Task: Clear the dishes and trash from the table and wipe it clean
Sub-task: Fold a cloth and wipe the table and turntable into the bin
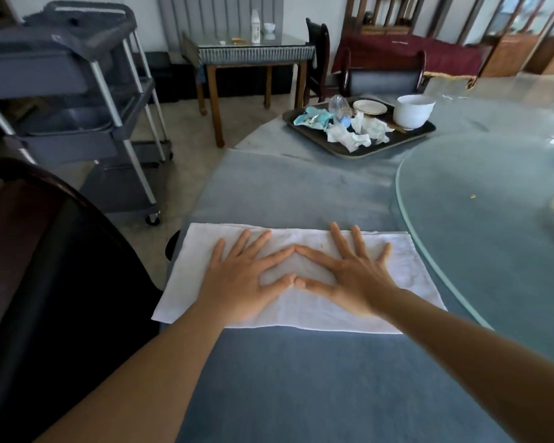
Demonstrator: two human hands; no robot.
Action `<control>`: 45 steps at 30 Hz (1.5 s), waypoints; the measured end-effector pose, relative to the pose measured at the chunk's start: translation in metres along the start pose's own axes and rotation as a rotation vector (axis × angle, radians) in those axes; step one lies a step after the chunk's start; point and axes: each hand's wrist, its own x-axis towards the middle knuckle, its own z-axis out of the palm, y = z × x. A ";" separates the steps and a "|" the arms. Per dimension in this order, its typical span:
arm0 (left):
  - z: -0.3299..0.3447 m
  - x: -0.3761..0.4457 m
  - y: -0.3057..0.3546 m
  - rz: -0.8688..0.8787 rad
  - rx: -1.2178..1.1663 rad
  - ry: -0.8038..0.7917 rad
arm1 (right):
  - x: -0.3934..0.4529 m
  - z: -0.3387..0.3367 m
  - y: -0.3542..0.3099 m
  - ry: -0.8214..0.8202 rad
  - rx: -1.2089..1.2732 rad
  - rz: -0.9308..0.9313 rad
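White cloth (pixel 301 302), folded to a long rectangle, lies flat under both hands near the surface's front edge. The left hand (pixel 243 282) and right hand (pixel 355 279) press down on it with fingers straight and spread, thumbs and forefingers tip to tip, gripping nothing. The cloth's long axis runs from 9 o'clock to 3 o'clock, its left end reaching the surface's rim and its right end near the glass turntable (pixel 493 219).

The surface (pixel 285 378) is round and covered in blue-grey fabric. The turntable takes up its 2 to 3 o'clock side, with a small yellow crumb (pixel 472 196) on the glass. At 12 o'clock, well apart from the cloth, a dark tray (pixel 381 148) holds crumpled tissues (pixel 355 135), a crushed plastic bottle (pixel 339 107), a stack of small plates (pixel 369 107) and a white bowl (pixel 413 110).

At 9 o'clock a dark chair back (pixel 61 251) stands beside the surface. At 10 to 11 o'clock a grey service cart (pixel 77 91) stands on the tiled floor. Beyond it, a small side table (pixel 253 55) against the wall carries a white bottle (pixel 255 25) and a small cup (pixel 269 28).
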 end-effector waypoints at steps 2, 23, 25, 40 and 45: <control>-0.002 0.024 -0.014 0.019 0.005 -0.007 | 0.024 -0.006 -0.002 -0.003 0.008 0.009; -0.013 0.227 -0.107 0.251 -0.057 -0.040 | 0.188 -0.037 -0.007 0.032 0.031 0.260; -0.012 0.235 -0.110 0.278 -0.069 -0.044 | 0.192 -0.039 -0.008 0.019 0.023 0.290; -0.008 0.270 -0.117 0.357 -0.050 0.023 | 0.214 -0.045 -0.004 0.004 0.030 0.347; -0.009 0.274 -0.118 0.371 -0.053 0.042 | 0.216 -0.050 -0.005 -0.007 0.056 0.354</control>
